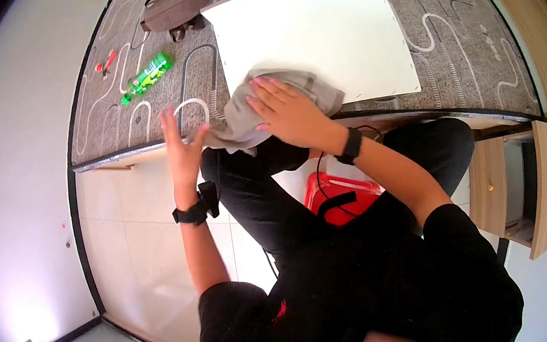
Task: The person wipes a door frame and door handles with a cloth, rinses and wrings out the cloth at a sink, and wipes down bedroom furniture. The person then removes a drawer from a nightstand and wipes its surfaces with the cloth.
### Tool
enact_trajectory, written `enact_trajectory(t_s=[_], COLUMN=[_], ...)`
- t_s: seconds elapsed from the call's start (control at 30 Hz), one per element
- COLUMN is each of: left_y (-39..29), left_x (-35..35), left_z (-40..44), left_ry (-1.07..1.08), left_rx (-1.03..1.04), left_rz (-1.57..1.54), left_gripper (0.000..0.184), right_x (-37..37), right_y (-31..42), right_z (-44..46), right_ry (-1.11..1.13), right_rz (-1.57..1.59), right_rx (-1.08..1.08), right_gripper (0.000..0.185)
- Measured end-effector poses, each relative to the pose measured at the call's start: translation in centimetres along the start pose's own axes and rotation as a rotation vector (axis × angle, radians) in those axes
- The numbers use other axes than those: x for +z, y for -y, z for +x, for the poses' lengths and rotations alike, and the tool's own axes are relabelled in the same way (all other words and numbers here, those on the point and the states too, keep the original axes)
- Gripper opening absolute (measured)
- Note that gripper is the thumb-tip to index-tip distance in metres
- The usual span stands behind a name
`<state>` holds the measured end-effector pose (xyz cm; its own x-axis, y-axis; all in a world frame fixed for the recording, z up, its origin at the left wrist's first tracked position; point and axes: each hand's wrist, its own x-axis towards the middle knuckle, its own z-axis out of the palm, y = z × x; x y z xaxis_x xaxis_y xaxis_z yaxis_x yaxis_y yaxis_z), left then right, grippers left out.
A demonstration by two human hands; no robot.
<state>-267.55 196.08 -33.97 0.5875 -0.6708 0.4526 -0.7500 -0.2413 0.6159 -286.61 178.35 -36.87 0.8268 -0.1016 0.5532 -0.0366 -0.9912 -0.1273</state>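
A crumpled grey cloth lies over the front left corner of a large white board or sheet. My right hand rests flat on top of the cloth, its fingers stretched out. To the left, my left hand is raised beside the table's front edge with fingers and thumb apart. Its thumb is close to the cloth's left end; whether they touch I cannot tell. Part of the cloth hangs over the table edge.
The table has a grey patterned cover. A green bottle lies on its side at the left, near a small red object. A brown bag sits at the back. Below are a red container and an open drawer.
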Motion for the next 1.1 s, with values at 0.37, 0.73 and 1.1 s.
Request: enact_trajectory(t_s=[0.37,0.73,1.1], left_y=[8.0,-0.9,-18.2], left_x=[-3.9,-6.3,17.8], left_z=[-7.7,-9.0,-9.4], left_ry=[0.756,0.195,0.202], left_rx=[-0.147,-0.178,0.114], left_rz=[0.105,0.187,-0.602], left_gripper=[0.046,0.028,0.025], right_x=[-7.3,-6.8,-9.1], right_y=[-6.4,-6.4,-6.6], right_z=[-6.6,-7.1,-4.4], right_ry=[-0.008,-0.105,-0.037], right_rz=[-0.111,-0.129,0.076], right_rx=[0.292,0.329,0.495], right_gripper=[0.035,0.034,0.015])
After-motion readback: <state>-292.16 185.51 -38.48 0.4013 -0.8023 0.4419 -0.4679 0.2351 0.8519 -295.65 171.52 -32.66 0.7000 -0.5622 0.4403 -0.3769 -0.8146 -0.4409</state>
